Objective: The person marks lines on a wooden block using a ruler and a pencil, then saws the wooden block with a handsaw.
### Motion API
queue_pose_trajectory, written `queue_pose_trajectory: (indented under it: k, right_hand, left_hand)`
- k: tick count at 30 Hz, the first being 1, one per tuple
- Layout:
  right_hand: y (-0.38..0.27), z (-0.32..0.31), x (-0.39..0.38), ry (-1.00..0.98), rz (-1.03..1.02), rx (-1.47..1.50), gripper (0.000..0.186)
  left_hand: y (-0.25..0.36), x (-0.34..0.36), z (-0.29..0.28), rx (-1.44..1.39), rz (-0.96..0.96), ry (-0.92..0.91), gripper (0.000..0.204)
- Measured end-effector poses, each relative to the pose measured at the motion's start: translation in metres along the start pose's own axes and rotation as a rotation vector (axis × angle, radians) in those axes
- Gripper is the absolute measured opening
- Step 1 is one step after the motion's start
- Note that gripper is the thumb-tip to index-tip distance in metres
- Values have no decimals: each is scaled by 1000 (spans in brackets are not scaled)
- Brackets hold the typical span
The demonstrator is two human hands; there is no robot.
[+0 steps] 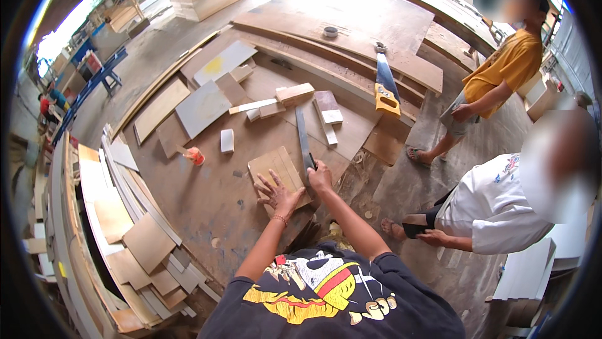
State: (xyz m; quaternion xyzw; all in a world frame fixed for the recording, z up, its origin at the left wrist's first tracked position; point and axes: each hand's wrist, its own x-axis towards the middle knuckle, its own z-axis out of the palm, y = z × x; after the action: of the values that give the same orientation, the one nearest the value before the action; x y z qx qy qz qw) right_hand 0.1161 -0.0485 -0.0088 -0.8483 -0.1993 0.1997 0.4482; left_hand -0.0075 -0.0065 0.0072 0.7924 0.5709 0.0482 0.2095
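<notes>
My left hand (pixel 279 195) lies with fingers spread on a flat light-brown wooden board (pixel 276 162), pressing it to the worktable (pixel 216 204). In my right hand (pixel 320 177) is the dark handle of a hand saw (pixel 303 133), its long narrow blade pointing away from me. The blade lies along the board's right side; whether its teeth touch the wood I cannot tell. Just beyond the blade tip sit small wood blocks (pixel 295 94), with a brown piece with a white end (pixel 328 108) to their right. A small white block (pixel 227 141) stands left of the blade.
A saw with a yellow handle (pixel 387 99) rests on the far right boards. An orange-red cup (pixel 195 156) and grey panels (pixel 204 107) are at left. Offcuts (pixel 149 237) pile up at lower left. Two people, in a yellow shirt (pixel 509 57) and white shirt (pixel 495 204), stand at right.
</notes>
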Motion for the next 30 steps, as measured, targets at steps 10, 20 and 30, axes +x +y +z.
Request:
queue_pose_trajectory:
  k: [10,20,30]
  right_hand:
    - [-7,16,15,10,-108,-153,38]
    - [-23,17,-18,130,-369,-163,36]
    - [-19,28,-31,-53,-138,-209,39]
  left_hand:
    - [1,4,0,-70,-45,30,117]
    - [-35,8,-2,-497,-138,246,88]
    - [-36,16,-21,-669,-288,154,76]
